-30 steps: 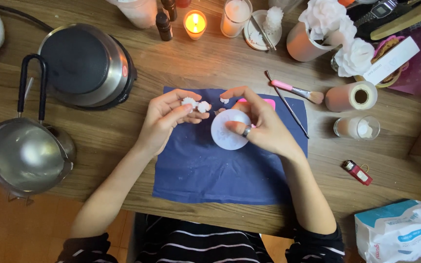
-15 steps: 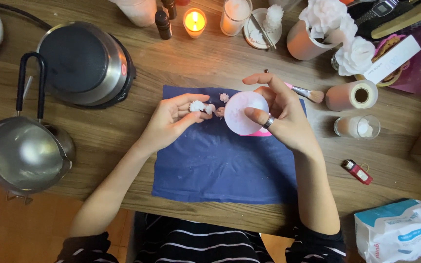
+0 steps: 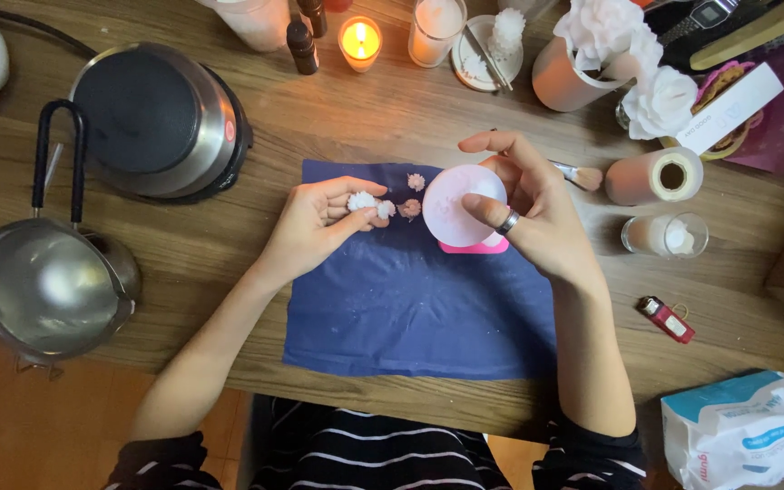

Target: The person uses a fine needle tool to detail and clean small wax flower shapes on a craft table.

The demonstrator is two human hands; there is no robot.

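At the far left of the wooden desk [image 3: 392,118] we are seeing a steel pouring pot [image 3: 43,286] with a black handle, and just behind it a round hot plate [image 3: 161,122] in a steel housing. Toward the middle, a dark blue cloth [image 3: 410,308] is lying flat on the desk, and our left hand [image 3: 319,222] is resting over its upper left corner, the fingers [image 3: 360,218] pinching a small white wax flower [image 3: 361,200] between thumb and forefinger. Just beside it, three more little pale flowers [image 3: 407,207] are sitting on the cloth, between our two hands. Behind them a lit candle [image 3: 360,41] is burning in a small glass, with a taller white candle [image 3: 435,29] near it. Our right hand [image 3: 537,218] is holding a round pale pink mold [image 3: 463,205] tilted up off the cloth, thumb pressing across its face and the fingers curled behind its rim; a brighter pink piece [image 3: 475,244] is showing just under it on the cloth. To the right a brush [image 3: 578,174] is peeking out behind that hand, then a roll of paper [image 3: 655,175], a short glass candle [image 3: 664,236], a red lighter [image 3: 667,318], and a blue and white packet of wipes [image 3: 746,431] at the desk's near right corner.
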